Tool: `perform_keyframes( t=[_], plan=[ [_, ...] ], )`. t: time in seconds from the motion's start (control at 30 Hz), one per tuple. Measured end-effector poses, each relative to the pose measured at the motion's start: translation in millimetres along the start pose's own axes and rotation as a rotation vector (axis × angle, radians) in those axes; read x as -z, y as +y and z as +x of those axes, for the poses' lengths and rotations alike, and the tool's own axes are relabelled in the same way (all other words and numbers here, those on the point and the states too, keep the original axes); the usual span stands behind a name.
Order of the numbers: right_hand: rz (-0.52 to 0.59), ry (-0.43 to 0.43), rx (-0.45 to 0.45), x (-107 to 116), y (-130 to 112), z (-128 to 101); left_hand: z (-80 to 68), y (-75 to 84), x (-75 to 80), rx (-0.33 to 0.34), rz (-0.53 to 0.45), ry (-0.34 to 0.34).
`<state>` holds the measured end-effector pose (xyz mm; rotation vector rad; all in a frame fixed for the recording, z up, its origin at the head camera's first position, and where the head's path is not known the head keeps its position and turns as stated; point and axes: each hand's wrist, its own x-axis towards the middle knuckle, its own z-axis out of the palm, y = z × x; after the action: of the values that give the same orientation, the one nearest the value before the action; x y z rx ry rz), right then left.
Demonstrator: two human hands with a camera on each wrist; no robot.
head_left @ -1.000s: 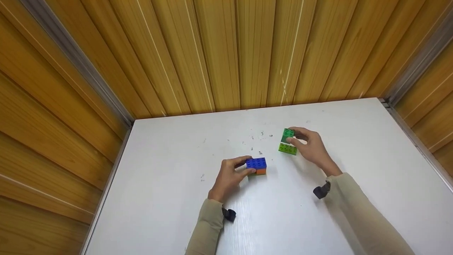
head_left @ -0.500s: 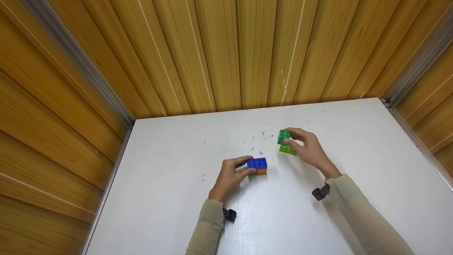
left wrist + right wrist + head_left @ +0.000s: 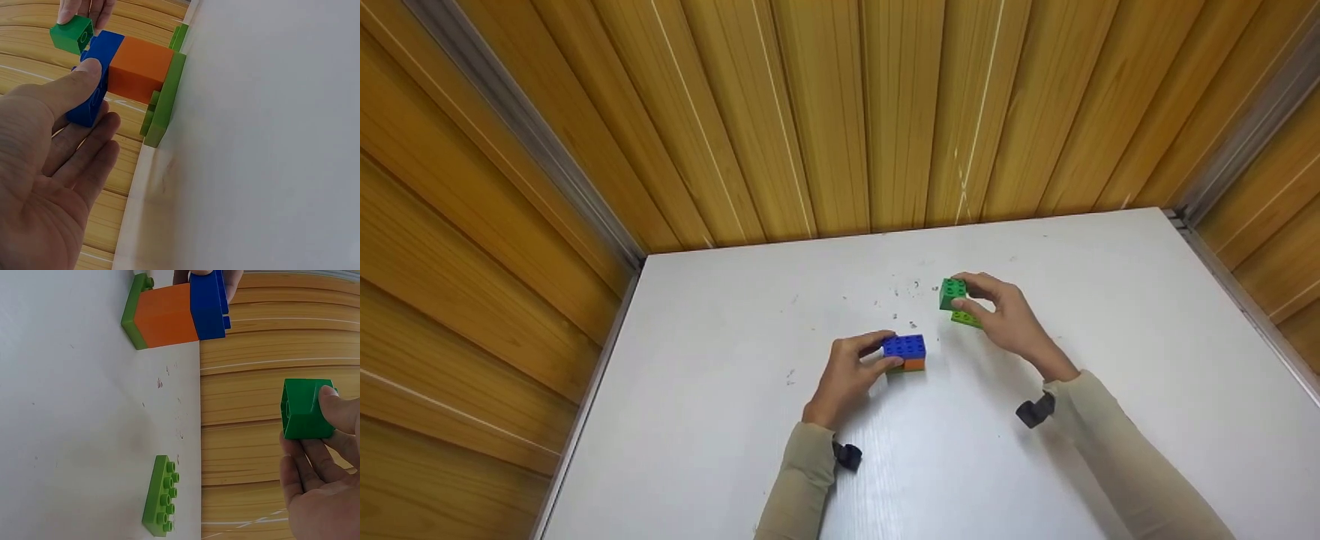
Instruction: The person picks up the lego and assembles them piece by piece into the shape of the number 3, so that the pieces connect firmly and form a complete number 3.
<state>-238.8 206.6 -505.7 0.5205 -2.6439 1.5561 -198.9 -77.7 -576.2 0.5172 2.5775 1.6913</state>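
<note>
The small dark green square plastic brick (image 3: 952, 292) was pinched between the thumb and fingers of the right hand (image 3: 1006, 322), lifted clear of the white desk (image 3: 1110, 315) near its middle, a little toward the far edge. Below it, a flat light green studded plastic plate (image 3: 161, 503) lay on the desk, apart from the brick (the head view shows only a sliver of it under the hand). Nearer the front edge and to the left stood a stack: a blue plastic brick (image 3: 904, 346) on an orange block (image 3: 140, 67) on a second light green plate (image 3: 166, 95). The left hand (image 3: 847, 375) gripped this stack, thumb on the blue brick's side and fingers curled behind it. Small dark specks (image 3: 904, 289) dotted the desk beyond the stack, and yellow wooden panel walls (image 3: 840, 112) enclosed the far and side edges
</note>
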Motion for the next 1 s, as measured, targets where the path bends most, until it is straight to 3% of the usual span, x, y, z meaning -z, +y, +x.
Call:
perform_keyframes(
  t=[1.0],
  plan=[
    [0.017,-0.060,0.015,-18.0,-10.8,-5.8,0.3,1.4,-1.0,0.028,-0.011,-0.001]
  ],
)
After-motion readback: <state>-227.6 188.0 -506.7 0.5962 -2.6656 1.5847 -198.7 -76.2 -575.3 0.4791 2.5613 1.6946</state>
